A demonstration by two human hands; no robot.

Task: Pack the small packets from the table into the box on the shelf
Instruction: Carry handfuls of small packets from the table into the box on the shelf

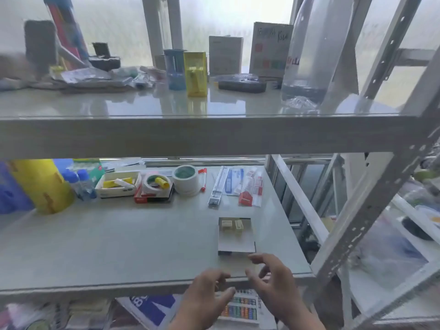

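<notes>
A small open box lies on the middle shelf, right of centre near the front edge. Two small pale packets rest at its far end. Just in front of the box, at the shelf edge, are my left hand and my right hand. Both have their fingers spread and curled, and I see nothing held in either. The fingertips of my right hand are close to the box's near edge.
At the back of the middle shelf are tape rolls, a red marker, packaged tubes, a white tray and a yellow container. The upper shelf overhangs. A metal upright stands at right.
</notes>
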